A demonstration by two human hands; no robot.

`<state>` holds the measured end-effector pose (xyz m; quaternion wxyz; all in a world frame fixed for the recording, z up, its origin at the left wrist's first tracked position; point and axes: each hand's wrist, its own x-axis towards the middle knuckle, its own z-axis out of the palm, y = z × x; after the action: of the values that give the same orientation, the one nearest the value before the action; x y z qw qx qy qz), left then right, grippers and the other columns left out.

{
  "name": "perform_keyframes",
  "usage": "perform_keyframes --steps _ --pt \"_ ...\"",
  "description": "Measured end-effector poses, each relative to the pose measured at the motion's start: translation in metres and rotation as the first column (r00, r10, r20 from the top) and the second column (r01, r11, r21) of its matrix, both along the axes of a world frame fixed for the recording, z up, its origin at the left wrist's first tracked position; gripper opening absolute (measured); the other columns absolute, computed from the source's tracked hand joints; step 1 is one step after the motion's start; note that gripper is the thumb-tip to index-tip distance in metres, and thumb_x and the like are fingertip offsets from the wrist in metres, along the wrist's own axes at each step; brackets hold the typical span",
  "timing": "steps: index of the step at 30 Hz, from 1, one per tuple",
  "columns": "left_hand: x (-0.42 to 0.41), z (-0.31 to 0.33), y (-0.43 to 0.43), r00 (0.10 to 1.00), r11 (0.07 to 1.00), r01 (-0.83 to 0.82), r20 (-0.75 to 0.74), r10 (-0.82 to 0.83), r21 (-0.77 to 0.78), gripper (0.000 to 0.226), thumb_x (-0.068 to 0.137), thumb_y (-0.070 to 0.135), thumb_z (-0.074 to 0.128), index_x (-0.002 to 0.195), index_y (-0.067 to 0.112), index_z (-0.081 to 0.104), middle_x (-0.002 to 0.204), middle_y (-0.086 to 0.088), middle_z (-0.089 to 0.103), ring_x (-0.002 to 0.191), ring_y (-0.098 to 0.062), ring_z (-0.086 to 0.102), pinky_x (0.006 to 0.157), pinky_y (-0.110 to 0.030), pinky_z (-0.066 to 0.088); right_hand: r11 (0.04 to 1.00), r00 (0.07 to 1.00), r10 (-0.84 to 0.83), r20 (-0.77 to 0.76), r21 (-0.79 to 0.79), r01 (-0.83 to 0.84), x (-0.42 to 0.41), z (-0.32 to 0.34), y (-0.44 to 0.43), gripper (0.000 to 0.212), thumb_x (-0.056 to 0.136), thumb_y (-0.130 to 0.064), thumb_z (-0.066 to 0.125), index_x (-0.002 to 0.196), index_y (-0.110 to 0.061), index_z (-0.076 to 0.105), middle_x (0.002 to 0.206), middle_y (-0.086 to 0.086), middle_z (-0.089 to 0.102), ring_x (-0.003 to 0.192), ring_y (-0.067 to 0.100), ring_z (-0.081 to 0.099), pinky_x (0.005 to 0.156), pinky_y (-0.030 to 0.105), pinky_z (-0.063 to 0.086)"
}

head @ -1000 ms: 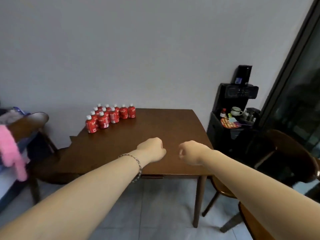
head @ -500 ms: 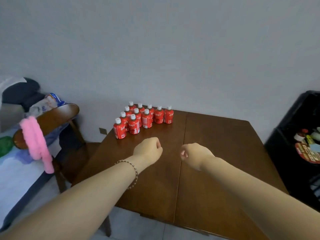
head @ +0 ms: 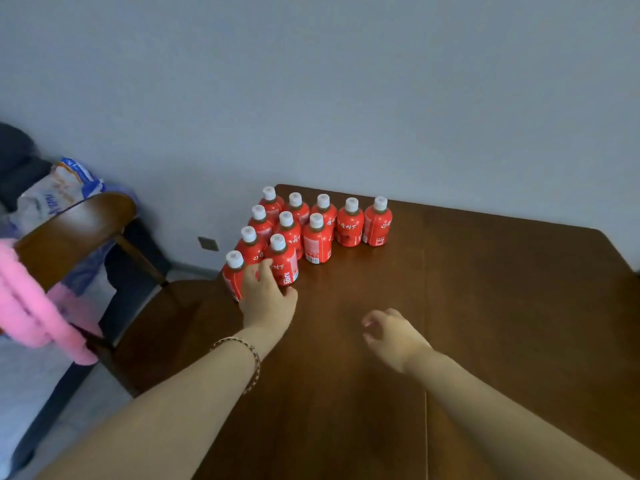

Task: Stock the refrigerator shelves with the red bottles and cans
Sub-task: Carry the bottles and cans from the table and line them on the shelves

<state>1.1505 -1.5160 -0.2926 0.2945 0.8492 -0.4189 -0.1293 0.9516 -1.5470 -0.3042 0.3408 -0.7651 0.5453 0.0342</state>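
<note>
Several red bottles with white caps (head: pixel 316 237) stand clustered at the far left corner of the brown wooden table (head: pixel 502 306). My left hand (head: pixel 266 299), a bracelet on its wrist, reaches into the front of the cluster. Its fingers stretch between the nearest bottle (head: pixel 232 273) and the one beside it (head: pixel 284 263), touching them, and the thumb lies below the second bottle. My right hand (head: pixel 391 336) hovers over the table's middle with loosely spread fingers, holding nothing. No refrigerator is in view.
A wooden chair (head: pixel 79 233) stands left of the table with a pink fluffy item (head: pixel 31 306) hanging on it. Behind the chair lie bags and fabric (head: pixel 52 192). A grey wall runs behind the table.
Both fists have opened. My left hand moved forward to the front bottles. The view came closer to the table and tilted down; the black stand at the right left the view.
</note>
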Motion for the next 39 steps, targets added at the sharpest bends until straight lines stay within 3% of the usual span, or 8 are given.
perform_keyframes --steps 7,12,19,26,31,33,35,39 --pt "0.078 -0.053 -0.066 0.909 0.933 -0.361 -0.217 0.355 0.012 0.104 0.076 0.032 0.076 0.149 0.017 0.004 0.154 -0.010 0.010 0.138 -0.032 0.026 0.105 -0.055 0.034 0.996 0.993 -0.068 0.095 0.058 0.063 0.063 -0.033 -0.089 0.066 0.087 -0.042 0.060 0.142 -0.040 0.025 0.153 0.006 0.004 0.142 0.026 0.011 0.111 0.041 0.030" --pt "0.107 -0.085 -0.075 0.898 0.960 -0.258 -0.393 0.198 -0.107 0.067 0.078 0.027 0.074 0.133 0.016 0.037 0.133 -0.007 0.049 0.123 -0.024 0.049 0.098 -0.039 0.041 0.992 0.960 -0.101 0.263 -0.048 0.117 0.120 -0.041 -0.142 0.087 0.072 -0.051 0.073 0.141 -0.050 0.020 0.156 0.003 -0.014 0.145 0.026 -0.008 0.115 0.045 0.015" --pt "0.147 -0.092 -0.071 0.955 0.994 0.056 -0.285 -0.079 -0.090 0.035 0.077 0.034 0.072 0.104 0.023 0.052 0.105 0.006 0.059 0.100 -0.011 0.058 0.088 -0.031 0.050 0.969 0.894 -0.166 0.417 -0.101 0.227 0.178 -0.061 -0.182 0.094 0.048 -0.056 0.084 0.129 -0.038 0.040 0.139 -0.004 0.024 0.131 0.017 0.028 0.110 0.043 0.030" --pt "0.181 -0.084 -0.070 0.873 0.871 0.486 -0.004 -0.487 0.070 0.041 0.078 0.043 0.068 0.110 0.020 0.055 0.112 0.009 0.056 0.107 -0.009 0.056 0.086 -0.019 0.044 0.860 0.962 0.267 -0.063 -0.434 -0.267 0.170 -0.062 -0.171 0.031 0.085 -0.032 0.065 0.105 -0.010 0.058 0.108 0.004 0.053 0.100 0.024 0.049 0.088 0.035 0.045" --pt "0.192 -0.075 -0.085 0.705 0.776 0.618 0.349 -0.617 0.125 0.052 0.058 0.043 0.083 0.096 0.014 0.062 0.095 -0.005 0.060 0.081 -0.020 0.066 0.061 -0.025 0.055 0.877 0.941 0.214 -0.261 -0.373 -0.303 0.186 -0.040 -0.153 0.071 0.095 -0.024 0.044 0.150 -0.019 0.001 0.135 -0.001 0.039 0.114 0.021 0.050 0.078 0.029 0.044" --pt "0.190 -0.070 -0.089 0.700 0.774 0.619 0.351 -0.622 0.138 0.078 0.059 0.042 0.083 0.121 0.011 0.047 0.104 -0.009 0.058 0.081 -0.021 0.066 0.057 -0.022 0.055 0.782 0.896 0.251 -0.366 -0.469 -0.410 0.199 -0.049 -0.140 0.087 0.092 -0.029 0.049 0.145 -0.026 -0.021 0.128 -0.002 0.043 0.101 0.021 0.055 0.064 0.029 0.042" --pt "0.182 -0.066 -0.093 0.740 0.796 0.575 0.296 -0.604 0.188 0.098 0.070 0.042 0.074 0.141 0.015 0.012 0.127 -0.014 0.044 0.099 -0.023 0.061 0.066 -0.023 0.056 0.714 0.912 0.197 -0.360 -0.584 -0.385 0.212 -0.055 -0.131 0.091 0.088 -0.044 0.055 0.146 -0.028 -0.013 0.112 -0.001 0.056 0.084 0.021 0.059 0.050 0.029 0.039" --pt "0.172 -0.061 -0.113 0.879 0.877 0.416 0.143 -0.456 0.239 0.109 0.083 0.042 0.063 0.141 0.020 -0.026 0.149 -0.008 0.003 0.125 -0.024 0.044 0.087 -0.024 0.049 0.831 0.928 0.125 -0.350 -0.474 -0.291 0.220 -0.056 -0.136 0.065 0.092 -0.061 0.031 0.148 -0.034 0.012 0.117 0.003 0.051 0.101 0.024 0.053 0.063 0.030 0.037"
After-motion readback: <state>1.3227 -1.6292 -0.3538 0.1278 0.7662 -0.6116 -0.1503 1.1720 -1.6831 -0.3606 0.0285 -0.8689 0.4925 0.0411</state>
